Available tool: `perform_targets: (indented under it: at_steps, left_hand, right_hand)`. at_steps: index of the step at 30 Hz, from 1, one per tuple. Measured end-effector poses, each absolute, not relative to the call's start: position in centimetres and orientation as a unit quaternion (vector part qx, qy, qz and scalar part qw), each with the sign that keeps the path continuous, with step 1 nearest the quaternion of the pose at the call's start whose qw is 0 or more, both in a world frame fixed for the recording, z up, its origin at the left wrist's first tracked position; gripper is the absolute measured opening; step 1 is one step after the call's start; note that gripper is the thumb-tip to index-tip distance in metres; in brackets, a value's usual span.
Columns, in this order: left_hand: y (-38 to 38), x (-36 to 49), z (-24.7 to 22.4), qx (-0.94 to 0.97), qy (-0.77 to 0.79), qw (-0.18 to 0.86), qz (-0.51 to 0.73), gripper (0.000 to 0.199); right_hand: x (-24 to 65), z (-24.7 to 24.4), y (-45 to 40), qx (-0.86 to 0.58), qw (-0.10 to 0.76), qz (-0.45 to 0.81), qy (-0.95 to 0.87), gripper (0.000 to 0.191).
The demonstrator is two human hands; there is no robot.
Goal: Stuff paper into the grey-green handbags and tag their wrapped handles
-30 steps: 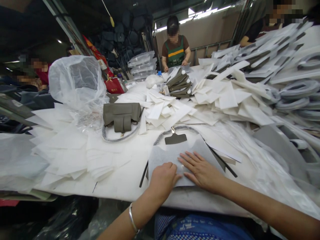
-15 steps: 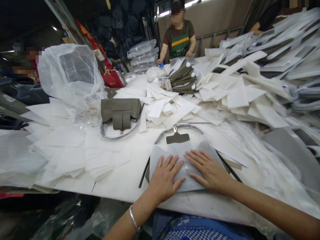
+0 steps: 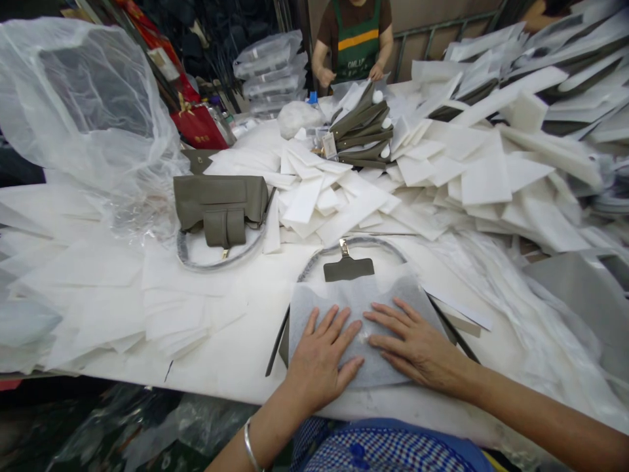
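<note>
Both of my hands lie flat on a thin whitish sheet (image 3: 363, 295) that covers most of an olive bag near the table's front edge. My left hand (image 3: 322, 360) rests on the sheet's left half, fingers spread. On the right half lies my right hand (image 3: 417, 344), its fingers also apart. Beyond the sheet, the bag's olive flap tab (image 3: 348, 269) with a metal clasp and a wrapped curved handle (image 3: 314, 261) show. Dark straps stick out at both sides. A second olive bag (image 3: 221, 203), with its wrapped handle, sits further left.
White sheets (image 3: 108, 282) spread over the left of the table (image 3: 211, 354). Foam pieces (image 3: 486, 170) pile up at the back and right. A clear plastic bag (image 3: 113, 111) stands back left. A person in a green apron (image 3: 356, 39) works across the table.
The view has tilted down and shifted slightly. My right hand's fingers have moved a little on the sheet; my left hand stays flat. The person across has drawn a hand back from the blue object.
</note>
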State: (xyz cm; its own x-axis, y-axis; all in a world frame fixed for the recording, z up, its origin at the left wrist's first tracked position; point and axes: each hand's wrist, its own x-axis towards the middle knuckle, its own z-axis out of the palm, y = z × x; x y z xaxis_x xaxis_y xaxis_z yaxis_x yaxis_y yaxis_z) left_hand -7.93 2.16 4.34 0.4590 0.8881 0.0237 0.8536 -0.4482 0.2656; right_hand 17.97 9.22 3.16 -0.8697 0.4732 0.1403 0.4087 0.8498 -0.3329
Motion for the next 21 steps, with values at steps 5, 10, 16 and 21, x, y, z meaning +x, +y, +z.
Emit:
perform_targets:
  at_steps: [5,10,16,21]
  left_hand:
    - [2.03,-7.95,4.19,0.850,0.510,0.102,0.085,0.057]
    - [2.12,-7.73,4.33,0.844,0.519,0.116,0.073,0.052]
    - [2.47,-7.78,4.85,0.847,0.515,0.123,0.044,0.054]
    - [2.38,-8.41,4.46,0.862,0.494,0.104,0.047,0.068]
  right_hand:
    - [18.34,2.74,9.29,-0.227,0.133,0.152,-0.953,0.039]
    - [18.11,2.55,9.12,-0.226,0.132,0.123,-0.957,0.035]
    - [17.45,3.10,8.84,-0.253,0.077,0.102,-0.959,0.036]
    - [17.77,2.65,8.73,-0.275,0.068,0.044,-0.958,0.062]
